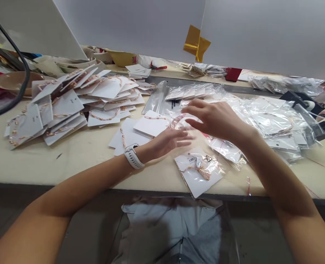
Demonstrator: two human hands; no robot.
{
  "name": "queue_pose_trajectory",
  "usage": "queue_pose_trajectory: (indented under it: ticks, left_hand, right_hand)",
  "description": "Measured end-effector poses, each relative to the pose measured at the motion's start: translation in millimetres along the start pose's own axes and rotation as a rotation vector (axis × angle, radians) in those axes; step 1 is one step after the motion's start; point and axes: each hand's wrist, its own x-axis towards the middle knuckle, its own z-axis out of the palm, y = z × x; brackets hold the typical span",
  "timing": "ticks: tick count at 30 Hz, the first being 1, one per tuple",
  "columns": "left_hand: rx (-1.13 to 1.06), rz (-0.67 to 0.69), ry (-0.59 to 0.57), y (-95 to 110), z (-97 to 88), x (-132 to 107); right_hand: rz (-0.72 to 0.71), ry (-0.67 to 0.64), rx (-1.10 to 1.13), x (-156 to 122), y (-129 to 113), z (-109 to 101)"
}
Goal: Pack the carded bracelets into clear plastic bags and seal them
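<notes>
My left hand [172, 142], with a white watch [134, 156] on its wrist, reaches over the table with its fingers stretched and slightly blurred. Nothing shows in its grasp. My right hand [210, 116] hovers just beyond, back upward, fingers bent and apart, and it appears to hold nothing. Partly hidden between them is a clear, pink-tinged round object [178, 120], its kind unclear. Nearer the edge lies a bagged white card [198, 187] with a pinkish beaded bracelet [204, 172] and a barcode label. Loose cards with beaded bracelets [151, 125] rest beside my left hand.
To the left are heaps of white bracelet cards [65, 104]. Bagged cards [278, 121] pile up at the right, near a black box [302, 102]. Empty-looking clear bags [156, 97] lie behind my hands. A black cable [24, 62] hangs at upper left.
</notes>
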Motion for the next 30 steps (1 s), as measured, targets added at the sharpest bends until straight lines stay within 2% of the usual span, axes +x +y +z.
queue_pose_trajectory:
  ticks: [4, 7, 10, 12, 16, 21, 26, 30]
  left_hand:
    - [-0.029, 0.200, 0.167, 8, 3.8, 3]
    - [0.014, 0.234, 0.206, 13, 2.3, 4]
    - [0.060, 0.228, 0.172, 13, -0.1, 3]
    - [0.076, 0.243, 0.145, 11, -0.1, 2]
    - [0.112, 0.277, 0.105, 4, 1.9, -1]
    - [0.142, 0.284, 0.012, 0, 2.0, -5]
    - [0.245, 0.283, 0.000, 3, 4.2, -7]
    - [0.321, 0.267, -0.058, 3, 6.5, -10]
  right_hand:
    - [0.002, -0.005, 0.030, -1, 10, 1]
    - [0.035, 0.100, 0.036, -2, 19, 1]
    - [0.063, 0.222, 0.045, -3, 18, 0]
    - [0.040, 0.236, 0.052, -2, 11, 0]
    - [-0.015, 0.158, 0.026, 0, -4, 5]
    - [-0.019, 0.078, 0.087, 2, 1, 11]
    - [-0.054, 0.087, 0.249, 3, 9, 4]
    - [-0.033, 0.046, 0.326, 3, 9, -4]
